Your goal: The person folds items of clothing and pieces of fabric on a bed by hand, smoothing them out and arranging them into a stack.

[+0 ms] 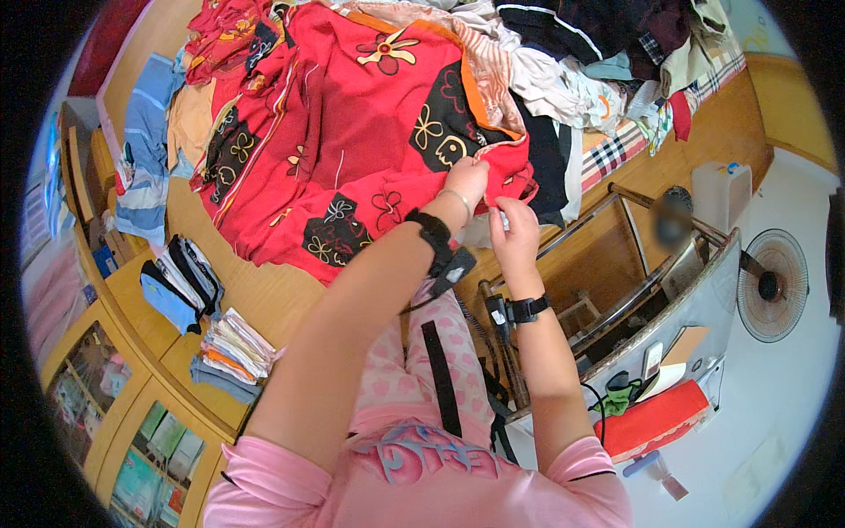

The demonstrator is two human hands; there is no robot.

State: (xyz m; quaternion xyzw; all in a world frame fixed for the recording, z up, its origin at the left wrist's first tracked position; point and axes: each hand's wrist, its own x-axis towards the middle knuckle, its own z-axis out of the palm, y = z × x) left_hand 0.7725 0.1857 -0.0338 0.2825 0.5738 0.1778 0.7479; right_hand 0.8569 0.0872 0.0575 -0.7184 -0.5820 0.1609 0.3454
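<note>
A large red cloth [356, 125] with black flower-patterned patches and an orange border lies spread and rumpled over the wooden bed board. My left hand [467, 179] grips its edge near the lower right corner. Close beside it, my right hand [513, 228] has thumb and fingers pinched at the same edge of the red cloth; a small pale bit shows between the fingers. Beyond the red cloth lies a crumpled pink-and-white patterned cloth [492, 72]. Both wrists wear black straps.
Loose clothes [561, 86] are heaped at the back right on a plaid mattress [614, 153]. Folded dark and blue clothes [181, 284] and a folded pile [237, 346] stand at left. A metal-framed table [700, 290] is at right, with a fan [771, 285] beyond.
</note>
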